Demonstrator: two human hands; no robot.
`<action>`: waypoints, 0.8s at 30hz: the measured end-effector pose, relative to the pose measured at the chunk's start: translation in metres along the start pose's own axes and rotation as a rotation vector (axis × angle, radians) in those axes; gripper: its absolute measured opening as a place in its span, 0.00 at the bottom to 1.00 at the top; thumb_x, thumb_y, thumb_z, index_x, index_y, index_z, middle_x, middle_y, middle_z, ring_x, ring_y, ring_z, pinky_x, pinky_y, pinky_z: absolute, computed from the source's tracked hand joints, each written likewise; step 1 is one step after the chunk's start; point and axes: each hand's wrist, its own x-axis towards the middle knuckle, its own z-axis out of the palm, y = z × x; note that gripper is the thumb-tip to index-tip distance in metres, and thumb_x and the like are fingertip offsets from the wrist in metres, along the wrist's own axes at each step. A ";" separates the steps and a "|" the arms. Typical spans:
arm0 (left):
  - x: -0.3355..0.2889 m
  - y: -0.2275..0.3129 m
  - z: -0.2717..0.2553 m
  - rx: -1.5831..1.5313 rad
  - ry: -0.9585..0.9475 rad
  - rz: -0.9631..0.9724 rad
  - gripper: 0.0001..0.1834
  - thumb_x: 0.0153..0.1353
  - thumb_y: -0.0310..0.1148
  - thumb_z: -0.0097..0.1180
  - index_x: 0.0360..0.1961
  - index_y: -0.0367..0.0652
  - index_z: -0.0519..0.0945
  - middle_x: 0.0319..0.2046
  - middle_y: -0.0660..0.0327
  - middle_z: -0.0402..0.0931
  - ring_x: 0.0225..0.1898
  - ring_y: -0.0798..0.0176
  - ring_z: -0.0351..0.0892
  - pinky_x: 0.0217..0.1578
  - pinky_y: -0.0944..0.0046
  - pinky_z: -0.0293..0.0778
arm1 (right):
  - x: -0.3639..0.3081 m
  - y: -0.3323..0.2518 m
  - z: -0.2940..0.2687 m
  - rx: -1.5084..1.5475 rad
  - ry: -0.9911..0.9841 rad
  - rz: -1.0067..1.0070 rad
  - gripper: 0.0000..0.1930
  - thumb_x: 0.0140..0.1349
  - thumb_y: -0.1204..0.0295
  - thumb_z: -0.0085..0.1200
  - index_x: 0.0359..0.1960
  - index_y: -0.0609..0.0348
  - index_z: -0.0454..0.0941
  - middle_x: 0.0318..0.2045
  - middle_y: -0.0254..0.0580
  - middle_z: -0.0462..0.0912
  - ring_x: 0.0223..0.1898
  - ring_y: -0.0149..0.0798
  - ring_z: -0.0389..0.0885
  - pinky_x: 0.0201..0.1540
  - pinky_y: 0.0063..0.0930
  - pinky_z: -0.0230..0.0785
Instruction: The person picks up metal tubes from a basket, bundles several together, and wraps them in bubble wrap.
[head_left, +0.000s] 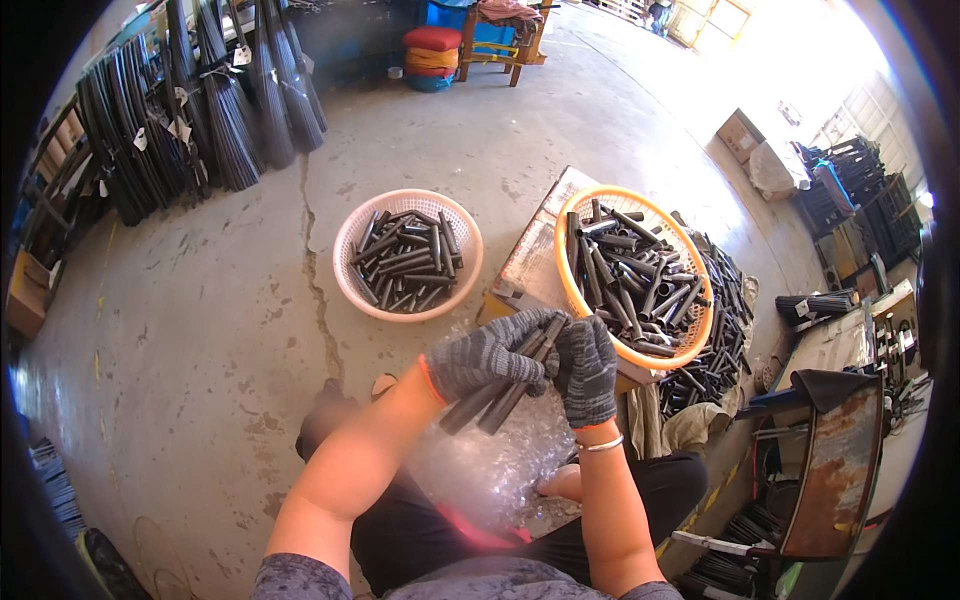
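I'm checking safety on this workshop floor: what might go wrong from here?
1. The left hand grips several dark tubes together at a slant, so one might slip out and drop.
2. The orange basket sits on a box, heaped with more tubes, some close to its rim; a knock could perhaps spill them.

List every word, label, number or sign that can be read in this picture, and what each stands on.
No text can be read.
White tags on the dark bundles, upper left: too small to read.
Carton, upper right: any marking is too small and blurred.
Held dark tubes and orange basket: no lettering can be made out.
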 end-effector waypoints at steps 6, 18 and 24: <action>-0.002 -0.008 -0.008 -0.184 -0.034 -0.076 0.35 0.48 0.33 0.65 0.58 0.43 0.66 0.41 0.60 0.75 0.39 0.63 0.77 0.40 0.61 0.77 | 0.012 -0.044 -0.007 0.672 -0.062 0.520 0.02 0.62 0.80 0.51 0.34 0.61 0.71 0.33 0.33 0.76 0.36 0.27 0.73 0.40 0.24 0.68; 0.000 -0.005 -0.001 -0.367 0.156 0.041 0.35 0.49 0.37 0.66 0.57 0.38 0.66 0.39 0.56 0.76 0.38 0.59 0.79 0.41 0.59 0.78 | -0.071 0.036 0.012 -0.360 -0.497 0.609 0.15 0.60 0.59 0.50 0.43 0.55 0.72 0.30 0.56 0.80 0.36 0.57 0.79 0.38 0.49 0.70; -0.006 0.038 -0.012 -0.430 0.218 0.261 0.21 0.59 0.33 0.57 0.50 0.33 0.69 0.35 0.56 0.76 0.35 0.59 0.78 0.39 0.60 0.78 | -0.241 0.075 0.006 -0.345 -1.135 1.057 0.16 0.60 0.60 0.47 0.47 0.52 0.74 0.46 0.51 0.77 0.46 0.49 0.76 0.47 0.42 0.67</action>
